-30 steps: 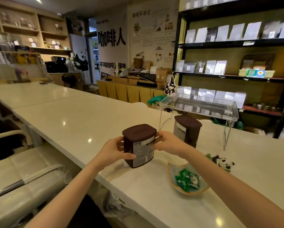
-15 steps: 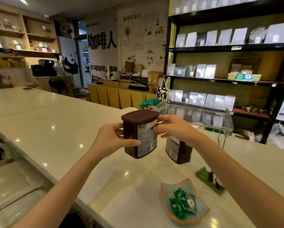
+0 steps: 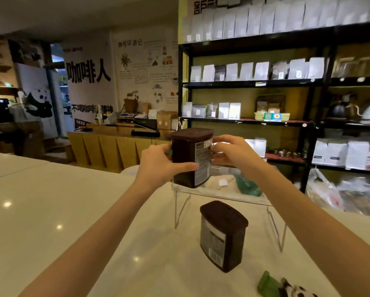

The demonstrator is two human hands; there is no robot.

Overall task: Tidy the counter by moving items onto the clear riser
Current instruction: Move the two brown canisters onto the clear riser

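Observation:
A dark brown canister (image 3: 190,157) with a white label is held between both hands, its base at the left end of the clear riser (image 3: 233,195). My left hand (image 3: 160,166) grips its left side and my right hand (image 3: 231,153) its right side. Whether the base touches the riser top I cannot tell. A second brown canister (image 3: 222,235) stands on the white counter (image 3: 61,211) in front of the riser.
A small panda figure on a green base (image 3: 287,289) sits at the counter's near right edge. Black shelves with white pouches (image 3: 254,82) rise behind the riser. Plastic bags (image 3: 329,194) lie on the floor to the right.
Both hands have lifted the canister off the counter and carried it up and forward to the riser's left end. The candy dish has dropped out of view.

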